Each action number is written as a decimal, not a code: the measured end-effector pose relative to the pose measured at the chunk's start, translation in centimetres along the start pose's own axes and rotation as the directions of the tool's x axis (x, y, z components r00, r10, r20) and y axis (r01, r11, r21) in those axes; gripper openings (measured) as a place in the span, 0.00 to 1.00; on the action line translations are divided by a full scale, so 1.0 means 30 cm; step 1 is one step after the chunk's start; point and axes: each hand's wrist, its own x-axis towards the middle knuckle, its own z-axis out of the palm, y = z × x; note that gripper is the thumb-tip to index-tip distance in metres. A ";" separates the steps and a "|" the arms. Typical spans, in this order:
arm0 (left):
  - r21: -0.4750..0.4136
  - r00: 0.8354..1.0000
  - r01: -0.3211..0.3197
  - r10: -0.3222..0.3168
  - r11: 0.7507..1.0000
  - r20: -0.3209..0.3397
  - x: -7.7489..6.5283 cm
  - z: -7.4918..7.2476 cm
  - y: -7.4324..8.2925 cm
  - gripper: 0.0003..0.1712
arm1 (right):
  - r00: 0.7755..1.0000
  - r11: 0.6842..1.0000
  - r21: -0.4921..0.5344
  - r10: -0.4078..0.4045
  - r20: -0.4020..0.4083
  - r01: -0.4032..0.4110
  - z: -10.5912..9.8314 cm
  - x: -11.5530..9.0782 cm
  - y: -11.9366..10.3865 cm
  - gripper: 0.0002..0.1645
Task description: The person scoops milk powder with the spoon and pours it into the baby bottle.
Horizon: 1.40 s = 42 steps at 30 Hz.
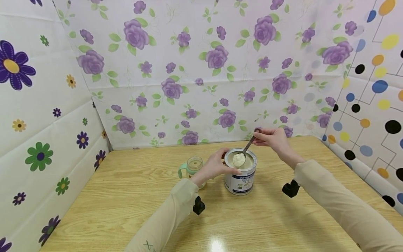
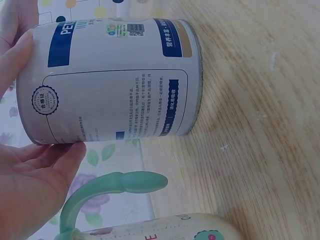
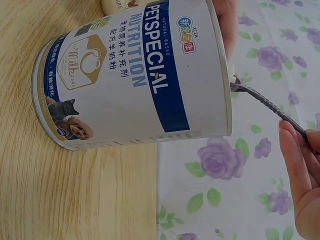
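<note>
A white and blue milk powder can (image 1: 240, 183) stands upright on the table with its top open. My left hand (image 1: 215, 165) grips it at the rim, thumb at the front and fingers round the far left side. Between thumb and fingers, my right hand (image 1: 277, 140) pinches the dark handle of a spoon (image 3: 265, 102). The spoon slants down to the can's mouth, and its bowl carries a rounded heap of pale powder (image 1: 239, 159). Left of the can, partly behind my left hand, is a clear baby bottle (image 1: 195, 162) without a lid. Its green handle (image 2: 120, 182) shows in the left wrist view.
The wooden table (image 1: 132, 182) runs up to a flowered cloth wall (image 1: 176, 87) at the back. Patterned cloth also hangs at the left and right sides. A small black wrist mount (image 1: 291, 189) sticks out below each sleeve.
</note>
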 end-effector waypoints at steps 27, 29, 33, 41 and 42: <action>0.035 0.999 0.030 -0.030 0.999 0.023 -0.013 -0.016 0.016 0.48 | 0.995 1.000 0.002 -0.003 -0.103 0.003 -0.158 0.114 0.213 0.15; 0.043 0.999 0.049 -0.050 0.998 0.019 -0.016 -0.023 0.022 0.49 | 0.993 0.999 0.004 0.053 -0.107 -0.052 -0.084 0.056 0.100 0.16; 0.048 0.997 0.075 -0.075 0.996 0.016 -0.024 -0.046 0.040 0.52 | 0.993 0.997 0.041 0.066 -0.103 -0.062 -0.006 -0.006 -0.013 0.14; 0.029 0.998 0.067 -0.068 0.997 0.017 -0.034 -0.097 0.065 0.51 | 0.983 0.996 0.015 0.085 -0.165 -0.083 0.213 -0.183 -0.310 0.19; 0.023 0.998 0.065 -0.066 0.998 0.018 -0.035 -0.103 0.065 0.51 | 0.983 0.995 0.029 0.094 -0.159 -0.091 0.219 -0.188 -0.321 0.20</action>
